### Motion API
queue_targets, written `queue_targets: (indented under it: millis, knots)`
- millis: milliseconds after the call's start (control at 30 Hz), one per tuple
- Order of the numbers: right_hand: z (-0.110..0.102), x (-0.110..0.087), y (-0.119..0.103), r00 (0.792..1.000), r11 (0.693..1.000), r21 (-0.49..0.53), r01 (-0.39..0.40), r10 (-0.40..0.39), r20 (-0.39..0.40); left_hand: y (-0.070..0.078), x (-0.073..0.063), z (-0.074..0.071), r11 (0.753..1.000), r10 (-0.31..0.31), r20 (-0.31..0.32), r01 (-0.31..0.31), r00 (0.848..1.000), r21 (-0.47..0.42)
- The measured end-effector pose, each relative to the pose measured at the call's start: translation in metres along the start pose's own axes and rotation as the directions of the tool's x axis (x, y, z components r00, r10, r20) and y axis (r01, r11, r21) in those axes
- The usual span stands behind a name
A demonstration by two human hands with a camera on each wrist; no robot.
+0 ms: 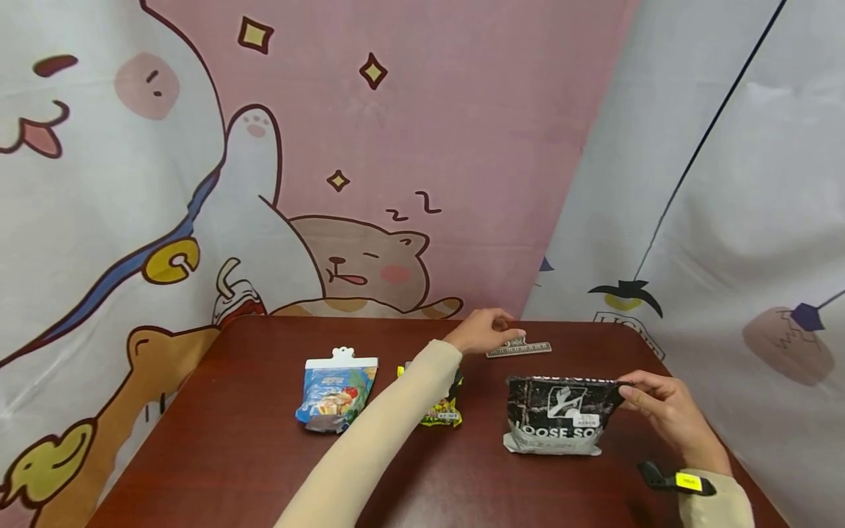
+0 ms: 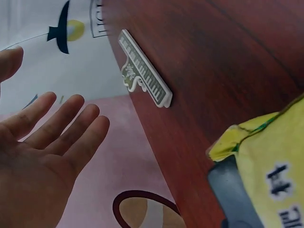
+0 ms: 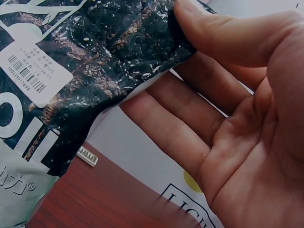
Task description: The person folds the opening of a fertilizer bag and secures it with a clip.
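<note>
A black-and-white soil bag (image 1: 557, 414) stands upright at the right of the table. My right hand (image 1: 667, 411) pinches its top right corner; the right wrist view shows the thumb on the printed front of the bag (image 3: 118, 52) and the fingers behind. My left hand (image 1: 480, 331) reaches over the far side of the table, beside a flat sealing clip (image 1: 519, 348) with a piano-key pattern. In the left wrist view its fingers (image 2: 71, 123) are spread and relaxed, a gap apart from the clip (image 2: 145, 69).
A blue food bag (image 1: 337, 396) with a white clip (image 1: 341, 361) across its top stands left. Between it and the soil bag is a yellow bag (image 1: 444, 414), partly behind my left sleeve; a dark grey clip (image 2: 232, 190) is on it. A cartoon-printed curtain (image 1: 462, 147) borders the brown table (image 1: 218, 455).
</note>
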State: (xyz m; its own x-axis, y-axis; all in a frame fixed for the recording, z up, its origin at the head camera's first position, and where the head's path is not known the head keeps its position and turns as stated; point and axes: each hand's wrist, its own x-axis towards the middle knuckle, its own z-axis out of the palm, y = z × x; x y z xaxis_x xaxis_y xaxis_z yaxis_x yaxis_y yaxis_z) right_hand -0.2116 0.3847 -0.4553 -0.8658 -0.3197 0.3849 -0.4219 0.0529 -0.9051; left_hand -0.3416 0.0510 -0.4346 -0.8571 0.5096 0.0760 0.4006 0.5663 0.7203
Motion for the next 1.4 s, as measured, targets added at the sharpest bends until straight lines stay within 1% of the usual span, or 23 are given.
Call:
queue_targets:
  millis: [67,200,367,400,500,600,667,733,800,833,933,1033,1133,1267,1400]
  knots:
    - [0.0,-0.001,0.0,1.0,1.0,0.001,0.004,-0.004,-0.001,0.001,0.005,0.002,1.0,0.001,0.022,-0.001,1.0,0.024]
    - [0.001,-0.002,-0.001,1.0,1.0,0.017,0.014,-0.014,-0.002,0.001,0.014,0.008,0.997,-0.018,0.055,0.014,0.998,0.079]
    - [0.0,-0.003,0.0,0.999,0.998,0.056,0.034,-0.035,0.02,0.001,0.027,0.016,0.987,-0.038,0.07,0.027,0.997,0.156]
    - [-0.001,-0.003,0.0,0.999,0.997,0.063,0.04,-0.042,0.024,0.001,0.03,0.019,0.983,-0.038,0.074,0.024,0.997,0.183]
    - [-0.001,-0.003,0.001,0.998,0.996,0.073,0.046,-0.048,0.027,0.0,0.039,0.027,0.956,-0.041,0.093,0.012,0.995,0.293]
    - [-0.002,-0.003,0.002,0.999,0.997,0.065,0.047,-0.048,0.024,-0.003,0.048,0.035,0.916,-0.055,0.117,0.004,0.992,0.401]
    - [-0.001,-0.002,0.002,0.998,0.997,0.062,0.047,-0.048,0.027,-0.006,0.053,0.039,0.893,-0.073,0.124,0.01,0.99,0.451]
    - [-0.001,-0.001,0.002,0.998,0.997,0.063,0.049,-0.051,0.035,-0.009,0.057,0.042,0.875,-0.089,0.126,0.017,0.988,0.484]
    - [-0.001,0.0,0.003,0.998,0.997,0.06,0.046,-0.048,0.04,-0.011,0.06,0.045,0.854,-0.096,0.119,0.02,0.988,0.52]
    - [-0.001,0.0,0.002,0.998,0.998,0.054,0.042,-0.044,0.038,-0.012,0.061,0.047,0.847,-0.096,0.112,0.022,0.989,0.531]
    - [-0.002,0.0,0.002,0.999,0.999,0.035,0.026,-0.027,0.027,-0.014,0.064,0.052,0.83,-0.104,0.088,0.037,0.991,0.556]
    - [-0.002,0.0,0.0,1.0,1.0,0.019,0.01,-0.01,0.019,-0.015,0.065,0.058,0.823,-0.114,0.058,0.061,0.992,0.565]
    - [-0.002,0.0,-0.001,1.0,1.0,0.002,-0.011,0.011,0.014,-0.016,0.066,0.062,0.807,-0.104,0.029,0.067,0.994,0.587]
    - [-0.001,0.0,-0.002,0.999,0.999,-0.02,-0.04,0.04,0.007,-0.017,0.068,0.066,0.797,-0.087,0.0,0.07,0.996,0.599]
    - [-0.001,0.0,-0.003,0.998,0.998,-0.034,-0.06,0.06,-0.003,-0.014,0.069,0.069,0.803,-0.08,-0.02,0.076,0.997,0.591]
